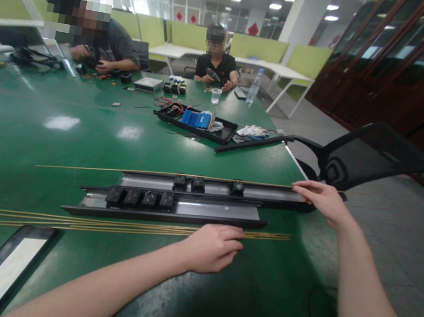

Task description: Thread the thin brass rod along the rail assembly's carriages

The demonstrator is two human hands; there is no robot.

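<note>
1. Single thin rod (163, 174): lying lengthwise along the far edge of the far channel (215, 187), its left end sticking out past the channel over the table. Running parallel to the channel, so looks deliberately lined up with it.
2. Right hand (321, 201): thumb and fingertips narrowing to a pinch on the rod near its right end, above the channel's right end. Probably holding there because a light touch at one end is enough to steer a long, whippy piece.
3. Far channel: carrying three black blocks (198, 184), unevenly spaced; why, can't tell.
4. Near channel (206, 210): sitting alongside, in front, with four black blocks (148, 200) bunching toward its left. Both channels lying flat and roughly parallel, likely for easy reach.
5. Left hand (215, 247): resting over the rod bundle (166, 230) near its right end, fingers curling inward. Gripping or just resting: can't tell, palm side hidden. Bundle lying just in front of the near channel, presumably keeping stock handy.
6. Dark panel with white strip (9, 270): lying at lower left, apart from the channels.
7. Black tray (220, 131): sitting farther back, holding a blue part (196, 118) and cables, seemingly keeping loose bits together.
</note>
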